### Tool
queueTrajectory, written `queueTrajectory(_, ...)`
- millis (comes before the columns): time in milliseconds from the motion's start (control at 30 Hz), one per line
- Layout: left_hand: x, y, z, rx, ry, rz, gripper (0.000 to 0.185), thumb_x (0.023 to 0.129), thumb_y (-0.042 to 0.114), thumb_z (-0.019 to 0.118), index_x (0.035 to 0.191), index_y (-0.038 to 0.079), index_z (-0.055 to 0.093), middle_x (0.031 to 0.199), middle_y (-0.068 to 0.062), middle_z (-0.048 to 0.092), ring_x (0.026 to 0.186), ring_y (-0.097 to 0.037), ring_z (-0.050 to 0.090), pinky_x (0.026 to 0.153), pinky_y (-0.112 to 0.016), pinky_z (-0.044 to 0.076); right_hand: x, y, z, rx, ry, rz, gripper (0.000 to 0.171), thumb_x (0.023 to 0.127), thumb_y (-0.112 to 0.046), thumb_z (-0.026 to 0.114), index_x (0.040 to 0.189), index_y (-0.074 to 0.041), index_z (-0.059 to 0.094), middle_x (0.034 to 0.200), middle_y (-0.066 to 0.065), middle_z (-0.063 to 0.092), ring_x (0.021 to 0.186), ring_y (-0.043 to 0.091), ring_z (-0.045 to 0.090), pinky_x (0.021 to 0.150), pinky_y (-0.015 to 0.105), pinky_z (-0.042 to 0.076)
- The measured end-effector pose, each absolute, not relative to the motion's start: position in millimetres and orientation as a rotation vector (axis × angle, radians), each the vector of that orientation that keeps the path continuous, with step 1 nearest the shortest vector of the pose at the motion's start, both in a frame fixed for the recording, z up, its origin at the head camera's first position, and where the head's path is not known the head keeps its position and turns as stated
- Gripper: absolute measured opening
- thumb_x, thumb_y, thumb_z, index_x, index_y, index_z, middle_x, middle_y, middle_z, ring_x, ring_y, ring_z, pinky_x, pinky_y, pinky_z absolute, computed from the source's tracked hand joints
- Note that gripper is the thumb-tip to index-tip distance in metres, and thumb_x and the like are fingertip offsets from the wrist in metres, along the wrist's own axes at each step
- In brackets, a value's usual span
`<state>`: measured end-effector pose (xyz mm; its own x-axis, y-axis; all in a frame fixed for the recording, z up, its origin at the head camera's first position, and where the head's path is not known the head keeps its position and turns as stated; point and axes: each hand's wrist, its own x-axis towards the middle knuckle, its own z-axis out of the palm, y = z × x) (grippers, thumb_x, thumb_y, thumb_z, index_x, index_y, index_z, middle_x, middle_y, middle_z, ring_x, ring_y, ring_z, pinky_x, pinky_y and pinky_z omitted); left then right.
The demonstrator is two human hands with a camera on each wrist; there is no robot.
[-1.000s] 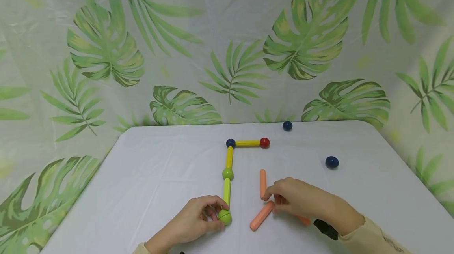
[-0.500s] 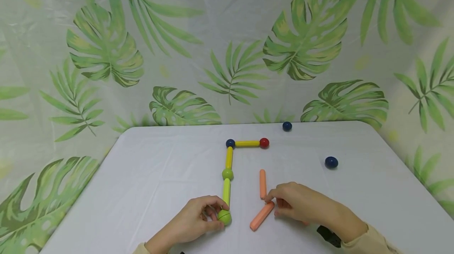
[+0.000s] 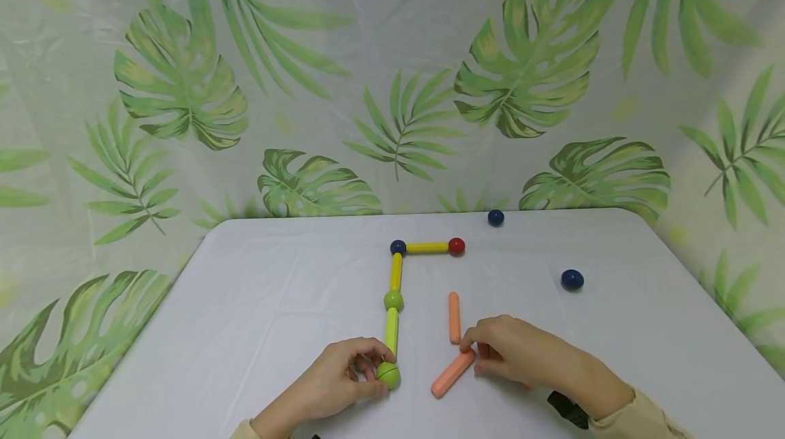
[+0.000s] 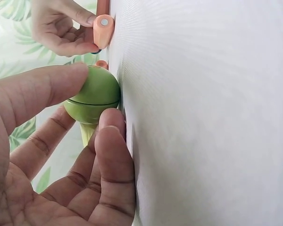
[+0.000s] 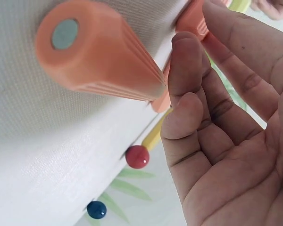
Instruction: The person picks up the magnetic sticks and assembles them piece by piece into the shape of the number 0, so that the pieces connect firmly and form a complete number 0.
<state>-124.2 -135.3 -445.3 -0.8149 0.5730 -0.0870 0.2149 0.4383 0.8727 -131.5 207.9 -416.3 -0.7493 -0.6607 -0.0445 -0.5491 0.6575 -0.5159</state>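
On white table [image 3: 276,303], left hand [image 3: 331,388] pinching green ball [image 3: 388,375], right hand [image 3: 521,354] fingering slanted orange rod [image 3: 452,373], its magnet end visible only from wrists.

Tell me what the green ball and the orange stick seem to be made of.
Green ball: likely smooth moulded plastic, with a seam round its middle and a soft sheen. Orange stick: probably matt plastic, ribbed along its length, with a grey disc, perhaps a magnet, in its end.
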Motion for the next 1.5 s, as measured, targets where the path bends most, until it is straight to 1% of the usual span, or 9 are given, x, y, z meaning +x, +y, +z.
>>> queueTrajectory(167,-124,-136,-446,0.672,2.323,1.335,0.029,0.090,0.012,0.087,0.116,0.020,0.076,0.102,0.003,0.073,0.081,-0.003,0.061,0.063,-0.016,0.047,-131,206,-418,-0.969,2.633,-0.716,0.017,0.093,-0.016,0.085,0.106,-0.021,0.075,0.081,-0.017,0.057,0.074,-0.003,0.051,0.069,0.019,0.047)
queueTrajectory(300,-124,-136,-446,0.664,2.320,1.341,0.029,0.090,0.012,0.087,0.116,0.020,0.076,0.102,0.002,0.073,0.080,-0.003,0.061,0.063,-0.016,0.047,-131,205,-418,-0.970,2.641,-0.698,0.016,0.092,-0.017,0.086,0.102,-0.021,0.074,0.079,-0.018,0.056,0.073,-0.004,0.050,0.067,0.019,0.047)
queueTrajectory(767,-126,-135,-447,0.646,2.319,1.346,0.030,0.089,0.013,0.088,0.115,0.022,0.077,0.100,0.004,0.072,0.080,-0.004,0.060,0.062,-0.016,0.047,-127,204,-424,-0.988,2.675,-0.691,0.012,0.094,-0.018,0.084,0.097,-0.018,0.073,0.076,-0.018,0.054,0.071,-0.006,0.047,0.062,0.018,0.045)
queueTrajectory(1133,-125,-134,-447,0.633,2.318,1.346,0.030,0.090,0.013,0.088,0.115,0.022,0.076,0.100,0.003,0.072,0.080,-0.004,0.060,0.063,-0.016,0.047,-122,201,-422,-0.990,2.637,-0.771,0.009,0.095,-0.018,0.082,0.096,-0.017,0.072,0.077,-0.019,0.055,0.070,-0.007,0.048,0.063,0.017,0.047)
queueTrajectory(1500,-124,-135,-447,0.627,2.326,1.343,0.029,0.089,0.014,0.088,0.115,0.023,0.076,0.097,0.004,0.070,0.080,-0.004,0.059,0.064,-0.017,0.046,-117,195,-420,-0.931,2.577,-0.858,0.010,0.095,-0.018,0.082,0.095,-0.020,0.072,0.075,-0.019,0.054,0.069,-0.006,0.050,0.062,0.017,0.048)
